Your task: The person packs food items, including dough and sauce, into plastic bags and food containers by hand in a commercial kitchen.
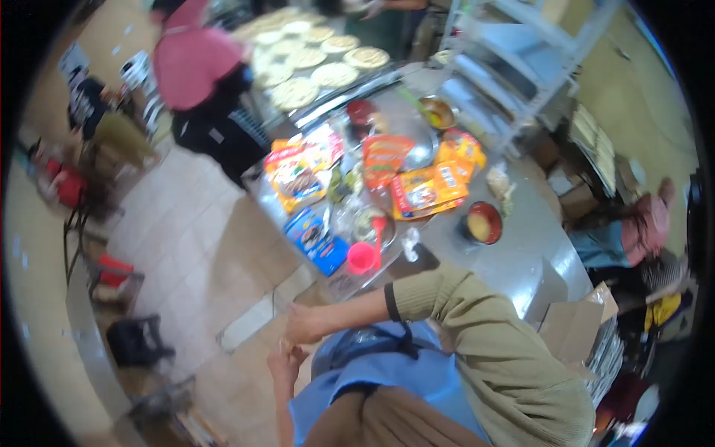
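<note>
My right hand [304,325] reaches across in front of my blue apron [424,372], its fingers closed. Just below it, my left hand [284,362] is also closed, the two hands meeting at the fingertips over the floor. What they hold, if anything, is too small to make out. Nearest to them on the metal table [477,276] are a blue box [316,241] and a pink measuring cup [362,258]. A red-handled utensil [379,232] rests in a clear bowl beside the cup.
Orange and red food packets [428,190] cover the table's middle. A dark red bowl [484,223] with pale contents stands at right. Behind, several flat dough rounds [335,74] lie on a surface near a person in pink [195,67]. A metal rack [514,67] stands at back right.
</note>
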`<state>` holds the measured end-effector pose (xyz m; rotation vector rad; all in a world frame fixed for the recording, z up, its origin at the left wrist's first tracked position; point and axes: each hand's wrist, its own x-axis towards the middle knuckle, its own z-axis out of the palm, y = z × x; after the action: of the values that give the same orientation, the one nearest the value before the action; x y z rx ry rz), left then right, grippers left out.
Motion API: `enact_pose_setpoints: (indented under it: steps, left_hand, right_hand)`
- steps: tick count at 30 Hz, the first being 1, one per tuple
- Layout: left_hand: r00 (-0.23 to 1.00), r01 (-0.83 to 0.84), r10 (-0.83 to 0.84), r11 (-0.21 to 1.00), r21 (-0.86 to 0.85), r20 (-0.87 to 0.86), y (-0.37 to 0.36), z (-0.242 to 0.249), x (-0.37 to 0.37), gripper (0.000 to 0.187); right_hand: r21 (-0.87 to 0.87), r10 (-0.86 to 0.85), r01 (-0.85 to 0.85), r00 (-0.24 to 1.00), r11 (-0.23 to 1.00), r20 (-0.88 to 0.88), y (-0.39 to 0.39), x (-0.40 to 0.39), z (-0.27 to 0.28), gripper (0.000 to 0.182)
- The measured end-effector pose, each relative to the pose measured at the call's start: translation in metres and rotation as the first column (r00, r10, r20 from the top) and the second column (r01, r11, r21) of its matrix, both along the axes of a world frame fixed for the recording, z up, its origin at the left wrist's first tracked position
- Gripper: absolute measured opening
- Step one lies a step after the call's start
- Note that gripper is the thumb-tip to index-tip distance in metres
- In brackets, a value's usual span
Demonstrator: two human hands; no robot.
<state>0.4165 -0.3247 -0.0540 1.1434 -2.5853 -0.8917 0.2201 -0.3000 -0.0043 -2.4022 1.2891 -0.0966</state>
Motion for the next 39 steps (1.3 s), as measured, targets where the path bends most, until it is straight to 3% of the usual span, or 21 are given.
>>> enact_pose_setpoints:
  steps: [1, 3, 4, 6, 10, 14, 17, 19, 21, 22, 25, 26, 27, 28, 29, 30, 31, 33, 35, 38, 39]
  left_hand:
    - [0.998, 0.032, -0.034, 0.999, 0.03, 0.055, -0.002, -0.002, -0.003, 0.034]
    - [0.985, 0.154, -0.162, 0.981, 0.114, 0.065, -0.003, 0.029, -0.027, 0.033]
    - [0.971, 0.234, -0.24, 0.957, 0.17, 0.014, 0.0, 0.053, -0.043, 0.032]
    - [0.925, 0.373, -0.379, 0.918, 0.137, 0.014, 0.002, 0.052, -0.069, 0.032]
    - [0.797, 0.601, -0.603, 0.797, 0.053, 0.039, 0.008, 0.027, -0.118, 0.033]
    - [0.659, 0.75, -0.752, 0.658, -0.057, -0.017, 0.023, 0.014, -0.16, 0.034]
    - [0.566, 0.804, -0.819, 0.574, -0.158, -0.093, 0.04, 0.006, -0.193, 0.035]
    - [0.55, 0.804, -0.812, 0.578, -0.139, -0.197, 0.061, -0.005, -0.219, 0.035]
    - [0.587, 0.787, -0.696, 0.61, 0.09, -0.413, 0.087, -0.036, -0.247, 0.037]
    - [0.604, 0.777, -0.613, 0.596, 0.203, -0.509, 0.102, -0.042, -0.263, 0.037]
    - [0.445, 0.747, -0.776, 0.597, -0.292, -0.448, 0.182, 0.048, -0.279, 0.039]
    - [0.489, 0.758, -0.716, 0.631, -0.163, -0.498, 0.201, 0.063, -0.274, 0.048]
    - [0.584, 0.796, -0.642, 0.572, 0.197, -0.497, 0.205, 0.049, -0.277, 0.051]
    - [0.674, 0.73, -0.586, 0.434, 0.527, -0.45, 0.2, 0.019, -0.281, 0.054]
    - [0.746, 0.566, -0.556, 0.242, 0.788, -0.366, 0.197, -0.009, -0.289, 0.057]
    - [0.79, 0.265, -0.548, -0.098, 0.959, -0.274, 0.202, -0.031, -0.3, 0.063]
    - [0.812, 0.15, -0.528, -0.227, 0.962, -0.251, 0.22, -0.022, -0.302, 0.063]
    - [0.845, -0.081, -0.499, -0.474, 0.877, -0.191, 0.276, 0.017, -0.301, 0.064]
    - [0.849, -0.079, -0.491, -0.479, 0.874, -0.192, 0.306, 0.012, -0.31, 0.061]
    - [0.733, -0.033, -0.624, -0.433, 0.901, -0.273, 0.322, -0.03, -0.321, 0.061]
    - [0.789, -0.12, -0.583, -0.454, 0.883, -0.192, 0.322, -0.06, -0.324, 0.056]
  right_hand:
    - [0.226, -0.027, 0.024, 1.0, 0.974, 0.009, -0.003, -0.007, 0.004, 0.014]
    - [0.369, -0.08, -0.024, 0.961, 0.929, 0.263, -0.001, -0.026, 0.008, 0.021]
    - [0.349, -0.102, -0.09, 0.862, 0.933, 0.496, 0.002, -0.03, -0.016, 0.022]
    - [0.373, -0.214, -0.077, 0.704, 0.925, 0.677, 0.023, -0.047, -0.042, 0.029]
    - [0.652, -0.603, 0.087, 0.487, 0.753, 0.632, 0.083, -0.075, -0.001, 0.045]
    - [0.809, -0.856, 0.287, 0.105, 0.513, 0.506, 0.143, -0.083, 0.013, 0.042]
    - [0.695, -0.733, 0.457, -0.125, 0.555, 0.668, 0.184, -0.083, 0.016, 0.039]
    - [0.7, -0.75, 0.492, -0.134, 0.518, 0.648, 0.215, -0.092, 0.032, 0.035]
    - [0.703, -0.74, 0.502, -0.169, 0.504, 0.651, 0.238, -0.1, 0.034, 0.035]
    - [0.653, -0.712, 0.606, -0.192, 0.455, 0.675, 0.254, -0.106, 0.033, 0.035]
    - [0.496, -0.662, 0.826, -0.215, 0.27, 0.718, 0.32, -0.123, 0.037, 0.036]
    - [0.457, -0.656, 0.863, -0.218, 0.217, 0.723, 0.341, -0.126, 0.042, 0.036]
    - [0.418, -0.646, 0.894, -0.224, 0.162, 0.729, 0.358, -0.127, 0.044, 0.036]
    - [0.476, -0.727, 0.878, -0.298, 0.045, 0.619, 0.373, -0.13, 0.04, 0.032]
    - [0.387, -0.759, 0.921, -0.278, -0.037, 0.589, 0.383, -0.129, 0.032, 0.03]
    - [0.291, -0.789, 0.95, -0.266, -0.117, 0.553, 0.391, -0.125, 0.022, 0.029]
    - [0.187, -0.818, 0.964, -0.262, -0.191, 0.512, 0.4, -0.123, 0.017, 0.027]
    - [0.403, -0.873, 0.894, -0.346, -0.196, 0.344, 0.415, -0.117, 0.001, 0.019]
    - [0.171, -0.948, 0.971, -0.208, -0.169, 0.24, 0.431, -0.097, 0.007, 0.017]
    - [-0.111, -0.904, 0.965, -0.177, -0.237, 0.39, 0.453, -0.081, -0.052, 0.017]
    - [-0.034, -0.885, 0.974, -0.187, -0.222, 0.426, 0.465, -0.071, -0.017, 0.018]
